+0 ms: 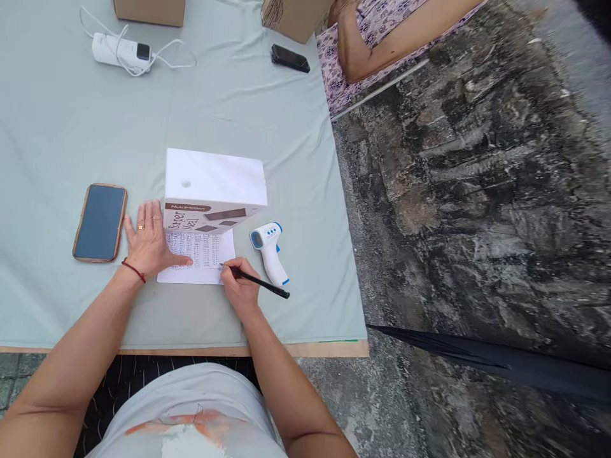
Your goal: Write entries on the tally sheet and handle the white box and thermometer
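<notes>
A sheet of white paper [195, 275] covered in rows of small handwriting lies on the cloth in front of me. My left hand [151, 242] rests flat on its left edge, fingers stretched out and thumb across the writing. In my right hand [240, 287] a black pen [265, 284] is gripped, its tip at the lower right of the written rows. A white carton [214, 175] printed "NutriMotion" stands just beyond the paper and hides its top part. Right of the pen lies a white and blue infrared thermometer [271, 253]. Left of my left hand is a smartphone [100, 222] with a dark screen.
The pale green cloth [71, 305] covers a table. Toward the back are a white device with a cable [121, 52], a black device [290, 58] and two cardboard boxes [149, 11]. Another person's arm [401, 44] rests at the upper right. Rough dark ground [468, 191] lies beyond the table's right edge.
</notes>
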A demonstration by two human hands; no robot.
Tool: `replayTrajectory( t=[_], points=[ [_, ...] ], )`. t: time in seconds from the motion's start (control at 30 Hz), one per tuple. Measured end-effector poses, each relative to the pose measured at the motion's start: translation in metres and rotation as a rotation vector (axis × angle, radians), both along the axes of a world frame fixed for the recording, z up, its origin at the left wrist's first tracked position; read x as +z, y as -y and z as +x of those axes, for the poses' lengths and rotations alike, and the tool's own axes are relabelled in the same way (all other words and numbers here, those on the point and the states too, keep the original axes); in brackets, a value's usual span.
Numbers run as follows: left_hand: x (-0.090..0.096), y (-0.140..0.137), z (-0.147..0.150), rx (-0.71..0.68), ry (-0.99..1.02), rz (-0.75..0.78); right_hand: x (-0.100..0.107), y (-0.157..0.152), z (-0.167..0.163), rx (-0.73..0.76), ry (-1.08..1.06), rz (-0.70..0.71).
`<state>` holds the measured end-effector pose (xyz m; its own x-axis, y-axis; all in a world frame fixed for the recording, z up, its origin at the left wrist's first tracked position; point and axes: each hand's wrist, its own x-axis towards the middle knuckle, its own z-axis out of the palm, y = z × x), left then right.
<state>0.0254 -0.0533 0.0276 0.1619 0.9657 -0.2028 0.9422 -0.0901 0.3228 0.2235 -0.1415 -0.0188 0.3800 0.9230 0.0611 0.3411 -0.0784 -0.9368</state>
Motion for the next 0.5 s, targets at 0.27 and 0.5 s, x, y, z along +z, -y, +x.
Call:
replayTrajectory(
  t=[0.27, 0.5],
  points=[
    [-0.005, -0.002, -0.002, -0.005, 0.01, 0.003, -0.003, 0.0, -0.001, 0.027, 0.05, 0.023],
    [-0.01, -0.005, -0.008, 0.011, 0.227, 0.122, -0.004, 0.004, 0.013, -0.105, 0.274, 0.147]
  ],
)
